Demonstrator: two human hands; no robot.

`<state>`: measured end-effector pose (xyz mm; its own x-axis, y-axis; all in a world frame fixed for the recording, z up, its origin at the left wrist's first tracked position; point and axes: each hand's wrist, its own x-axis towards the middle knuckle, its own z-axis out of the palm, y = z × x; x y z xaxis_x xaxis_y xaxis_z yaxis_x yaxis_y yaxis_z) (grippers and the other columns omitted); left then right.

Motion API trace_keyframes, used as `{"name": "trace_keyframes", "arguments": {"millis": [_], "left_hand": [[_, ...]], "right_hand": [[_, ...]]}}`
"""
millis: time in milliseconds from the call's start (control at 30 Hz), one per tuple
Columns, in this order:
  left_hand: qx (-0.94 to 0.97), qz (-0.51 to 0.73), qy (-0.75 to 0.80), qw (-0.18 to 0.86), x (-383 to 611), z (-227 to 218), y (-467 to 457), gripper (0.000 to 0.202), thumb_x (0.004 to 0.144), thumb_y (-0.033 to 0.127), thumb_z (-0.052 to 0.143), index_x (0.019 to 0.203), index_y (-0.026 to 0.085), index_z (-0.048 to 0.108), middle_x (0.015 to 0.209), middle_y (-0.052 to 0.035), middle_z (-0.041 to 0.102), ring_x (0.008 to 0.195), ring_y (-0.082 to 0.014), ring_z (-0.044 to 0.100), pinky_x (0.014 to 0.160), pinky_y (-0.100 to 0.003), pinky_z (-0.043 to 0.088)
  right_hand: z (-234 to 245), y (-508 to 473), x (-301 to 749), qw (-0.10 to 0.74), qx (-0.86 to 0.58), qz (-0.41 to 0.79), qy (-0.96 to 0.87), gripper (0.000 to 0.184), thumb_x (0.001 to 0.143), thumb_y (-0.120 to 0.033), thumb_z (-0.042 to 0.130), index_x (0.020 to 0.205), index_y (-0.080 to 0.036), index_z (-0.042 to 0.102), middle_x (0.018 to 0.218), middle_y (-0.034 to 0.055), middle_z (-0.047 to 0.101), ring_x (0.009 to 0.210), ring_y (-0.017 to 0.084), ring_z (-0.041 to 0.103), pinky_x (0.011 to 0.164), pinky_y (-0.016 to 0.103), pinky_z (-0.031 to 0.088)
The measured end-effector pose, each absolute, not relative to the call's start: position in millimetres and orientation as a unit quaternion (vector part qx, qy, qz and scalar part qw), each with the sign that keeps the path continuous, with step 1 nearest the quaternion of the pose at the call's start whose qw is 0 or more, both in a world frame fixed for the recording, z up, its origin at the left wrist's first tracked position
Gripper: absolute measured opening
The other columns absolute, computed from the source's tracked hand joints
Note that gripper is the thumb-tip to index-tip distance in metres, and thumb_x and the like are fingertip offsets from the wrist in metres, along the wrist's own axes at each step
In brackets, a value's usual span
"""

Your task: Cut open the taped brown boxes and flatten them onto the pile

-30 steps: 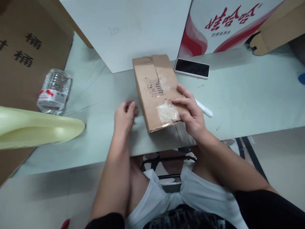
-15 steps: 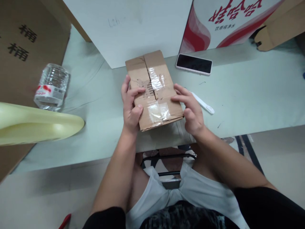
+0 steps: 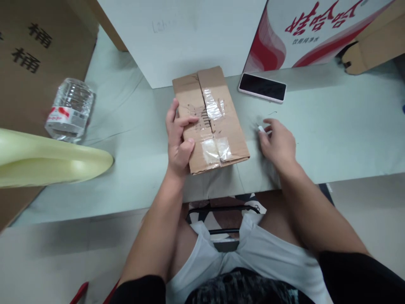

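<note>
A small cardboard box (image 3: 230, 126), sealed with strips of clear tape, sits on the table in front of me, tilted a little. My left hand (image 3: 179, 141) grips its left side, with the thumb and forefinger on the top face. Right of the box, my right hand (image 3: 280, 143) is closed around a slim white craft knife (image 3: 261, 129). Only its front end shows between the fingers, with a thin, blurred tip pointing toward the box; the rest is hidden by the hand.
A phone (image 3: 262, 88) lies beyond my right hand. Large white cartons (image 3: 190, 42) stand along the back. On the left are a clear plastic bottle (image 3: 70, 110), a pale yellow curved object (image 3: 79, 165) and a brown carton (image 3: 31, 93). The table's front edge (image 3: 139, 211) is near my lap.
My right hand has left the box's right side, moved right and taken hold of the white craft knife from the table. My left hand keeps its grip on the box.
</note>
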<state>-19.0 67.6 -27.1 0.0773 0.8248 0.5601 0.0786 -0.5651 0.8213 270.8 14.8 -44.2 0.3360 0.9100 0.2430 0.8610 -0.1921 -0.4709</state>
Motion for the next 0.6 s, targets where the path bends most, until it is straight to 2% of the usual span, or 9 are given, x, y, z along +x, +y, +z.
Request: {"name": "trace_keyframes", "arguments": {"millis": [67, 133, 200, 300, 367, 433, 533, 600], "left_hand": [[0.658, 0.585, 0.355, 0.313, -15, -27, 67, 0.058, 0.087, 0.082, 0.055, 0.112, 0.033, 0.072, 0.167, -0.0009, 0.046, 0.161, -0.0378, 0.035, 0.131, -0.061, 0.037], [0.656, 0.582, 0.365, 0.312, -13, -27, 67, 0.059, 0.087, 0.084, 0.052, 0.111, 0.033, 0.071, 0.167, -0.0005, 0.046, 0.163, -0.0374, 0.033, 0.132, -0.060, 0.035], [0.658, 0.577, 0.369, 0.313, -13, -27, 67, 0.060, 0.087, 0.085, 0.050, 0.112, 0.033, 0.071, 0.168, -0.0003, 0.044, 0.164, -0.0370, 0.031, 0.133, -0.060, 0.034], [0.661, 0.567, 0.373, 0.320, -14, -29, 67, 0.064, 0.085, 0.086, 0.050, 0.115, 0.033, 0.070, 0.170, -0.0008, 0.041, 0.164, -0.0363, 0.030, 0.134, -0.056, 0.033], [0.662, 0.563, 0.375, 0.324, -14, -30, 67, 0.065, 0.085, 0.087, 0.051, 0.115, 0.033, 0.070, 0.170, -0.0009, 0.041, 0.164, -0.0357, 0.030, 0.134, -0.054, 0.033], [0.658, 0.570, 0.368, 0.327, -12, -30, 67, 0.064, 0.085, 0.087, 0.052, 0.114, 0.032, 0.070, 0.170, -0.0016, 0.042, 0.164, -0.0358, 0.031, 0.135, -0.053, 0.034], [0.647, 0.578, 0.375, 0.326, -9, -29, 67, 0.063, 0.085, 0.086, 0.051, 0.111, 0.031, 0.070, 0.168, -0.0036, 0.044, 0.164, -0.0363, 0.032, 0.135, -0.053, 0.032], [0.643, 0.572, 0.392, 0.324, -8, -28, 66, 0.064, 0.084, 0.086, 0.051, 0.110, 0.030, 0.069, 0.167, -0.0045, 0.044, 0.164, -0.0363, 0.031, 0.135, -0.054, 0.032]], "right_hand": [[-41, 17, 266, 0.382, -0.732, 0.074, -0.559, 0.042, 0.095, -0.041, 0.061, 0.134, -0.027, 0.057, 0.099, 0.0070, 0.075, 0.075, 0.023, 0.068, 0.072, 0.043, 0.060], [-38, 17, 257, 0.473, -0.681, 0.125, -0.545, 0.045, 0.098, -0.047, 0.061, 0.138, -0.030, 0.050, 0.098, 0.0037, 0.074, 0.068, 0.018, 0.068, 0.062, 0.036, 0.059], [-35, 17, 249, 0.533, -0.634, 0.197, -0.525, 0.040, 0.098, -0.051, 0.062, 0.132, -0.033, 0.051, 0.097, 0.0007, 0.072, 0.061, 0.015, 0.067, 0.052, 0.030, 0.056], [-25, 19, 246, 0.605, -0.580, 0.282, -0.467, 0.027, 0.097, -0.054, 0.064, 0.109, -0.029, 0.060, 0.094, -0.0006, 0.072, 0.057, 0.012, 0.067, 0.046, 0.026, 0.052], [-15, 24, 253, 0.638, -0.549, 0.293, -0.453, 0.024, 0.098, -0.051, 0.061, 0.107, -0.029, 0.064, 0.101, 0.0015, 0.074, 0.067, 0.015, 0.073, 0.053, 0.030, 0.060], [-2, 30, 262, 0.633, -0.529, 0.270, -0.496, 0.031, 0.100, -0.050, 0.058, 0.125, -0.035, 0.065, 0.120, 0.0044, 0.075, 0.094, 0.022, 0.079, 0.074, 0.041, 0.069], [17, 35, 269, 0.583, -0.513, 0.230, -0.587, 0.054, 0.102, -0.054, 0.052, 0.155, -0.051, 0.047, 0.149, 0.0001, 0.065, 0.138, 0.028, 0.065, 0.105, 0.054, 0.063], [22, 35, 264, 0.566, -0.498, 0.242, -0.611, 0.060, 0.103, -0.059, 0.047, 0.161, -0.059, 0.034, 0.157, -0.0054, 0.058, 0.151, 0.027, 0.054, 0.112, 0.057, 0.059]]}}
